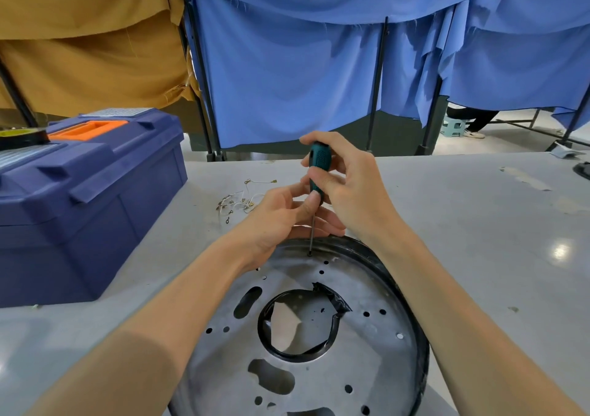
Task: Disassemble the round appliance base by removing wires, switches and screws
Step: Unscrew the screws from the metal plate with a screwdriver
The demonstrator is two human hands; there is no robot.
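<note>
The round metal appliance base (367, 345) lies flat on the table in front of me, full of holes, with a large central opening edged in black. A screwdriver (319, 163) with a green and black handle stands upright, its tip in a screw (310, 253) near the base's far rim. My right hand (348, 185) grips the handle. My left hand (281, 221) holds the base's far rim, and its fingers touch the handle's lower end and the shaft.
A blue toolbox (89, 198) with an orange handle stands at the left, a roll of black tape (22, 138) on its lid. Loose white wires with metal terminals (242, 198) lie beyond the base. Blue and tan cloth screens hang behind the grey table (479, 224).
</note>
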